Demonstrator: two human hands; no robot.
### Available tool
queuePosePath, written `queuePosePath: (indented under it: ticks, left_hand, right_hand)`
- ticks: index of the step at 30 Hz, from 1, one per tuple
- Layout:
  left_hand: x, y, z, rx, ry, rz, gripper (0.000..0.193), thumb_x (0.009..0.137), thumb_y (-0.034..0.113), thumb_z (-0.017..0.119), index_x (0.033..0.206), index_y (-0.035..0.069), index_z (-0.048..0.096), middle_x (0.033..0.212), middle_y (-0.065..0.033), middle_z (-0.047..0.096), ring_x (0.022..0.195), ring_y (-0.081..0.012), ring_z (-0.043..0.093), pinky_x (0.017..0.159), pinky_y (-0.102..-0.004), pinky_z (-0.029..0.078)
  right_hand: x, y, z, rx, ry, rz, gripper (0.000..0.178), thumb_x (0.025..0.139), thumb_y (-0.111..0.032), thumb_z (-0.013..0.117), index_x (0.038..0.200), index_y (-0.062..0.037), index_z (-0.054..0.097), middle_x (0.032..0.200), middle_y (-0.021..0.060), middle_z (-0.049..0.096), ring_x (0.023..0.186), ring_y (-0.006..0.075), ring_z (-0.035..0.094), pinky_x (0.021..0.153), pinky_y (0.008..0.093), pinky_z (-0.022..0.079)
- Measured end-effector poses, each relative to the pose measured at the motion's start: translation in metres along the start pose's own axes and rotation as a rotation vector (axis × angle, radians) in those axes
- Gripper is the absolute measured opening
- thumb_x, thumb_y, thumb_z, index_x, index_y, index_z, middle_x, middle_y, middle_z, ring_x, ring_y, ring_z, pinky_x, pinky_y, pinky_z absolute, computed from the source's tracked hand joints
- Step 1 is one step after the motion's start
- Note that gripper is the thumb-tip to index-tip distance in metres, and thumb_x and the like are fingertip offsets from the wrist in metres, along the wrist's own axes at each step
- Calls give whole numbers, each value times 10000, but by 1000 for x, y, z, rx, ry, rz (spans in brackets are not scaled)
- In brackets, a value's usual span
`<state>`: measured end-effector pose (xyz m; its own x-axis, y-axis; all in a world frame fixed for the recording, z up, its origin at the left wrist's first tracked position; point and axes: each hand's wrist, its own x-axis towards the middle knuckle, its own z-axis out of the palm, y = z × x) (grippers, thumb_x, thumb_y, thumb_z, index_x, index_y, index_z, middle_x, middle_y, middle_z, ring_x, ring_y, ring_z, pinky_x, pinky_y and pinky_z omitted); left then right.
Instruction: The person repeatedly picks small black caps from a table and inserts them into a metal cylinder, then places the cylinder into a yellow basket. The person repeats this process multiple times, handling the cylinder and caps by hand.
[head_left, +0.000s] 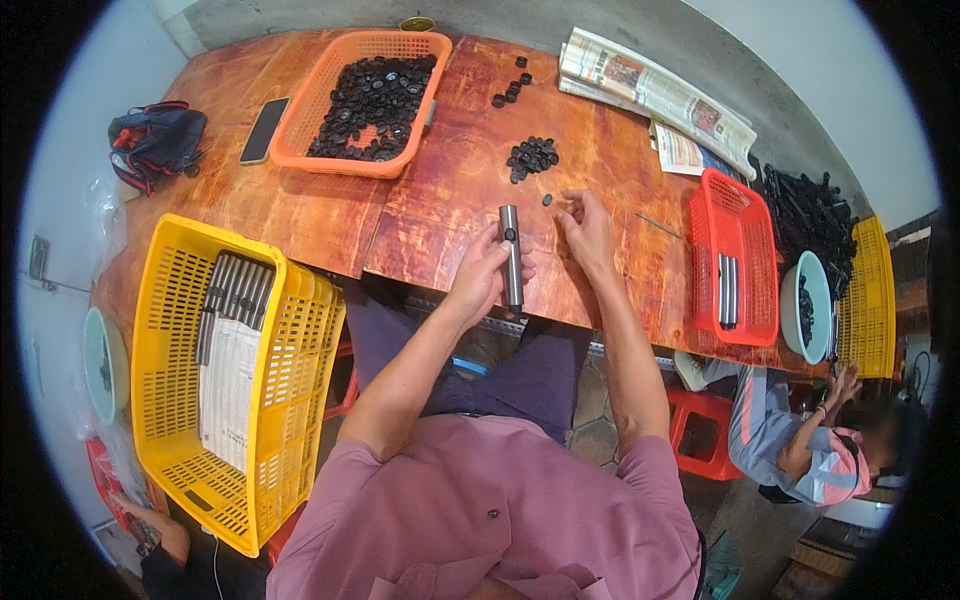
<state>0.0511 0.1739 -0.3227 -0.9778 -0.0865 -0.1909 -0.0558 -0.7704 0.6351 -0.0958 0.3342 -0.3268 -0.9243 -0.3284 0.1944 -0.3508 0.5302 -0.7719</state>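
Note:
My left hand [484, 268] is wrapped round a grey metal tube [509, 240], held upright over the table's near edge. A round black piece sits on the tube's side near its middle, and its lower end is dark. To its right, my right hand [588, 232] is close to the tabletop with its fingers loosely bent and slightly apart; I see nothing held in them. A small dark cap [547, 200] lies just left of those fingertips, not touching them. Beyond it is a loose pile of black caps [533, 157].
An orange basket [290, 150] of black caps and a phone [264, 131] stand far left. At left, a yellow crate [270, 400] holds metal tubes. A red basket [745, 190] with tubes and a pale bowl [820, 300] stand right, near a seated person [800, 450]. Newspapers [650, 85] lie behind.

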Motion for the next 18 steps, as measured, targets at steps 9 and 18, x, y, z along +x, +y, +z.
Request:
queuePosePath:
  ticks: [9,18]
  left_hand:
    - [5,-1,-11,66,-58,-14,419,1023,104,546,1414,5,433,1162,-159,628,970,-227,663,869,-399,603]
    - [1,2,-5,81,-85,-20,483,1002,69,576,1452,6,413,1184,-136,624,991,-219,668,875,-382,608]
  right_hand:
    - [18,-11,16,-123,16,-39,237,842,-173,709,1007,-2,705,987,216,706,973,383,668,864,466,519]
    - [-8,-36,-13,-13,-91,-108,256,826,-159,710,1028,-4,720,885,171,686,826,312,666,760,411,533]
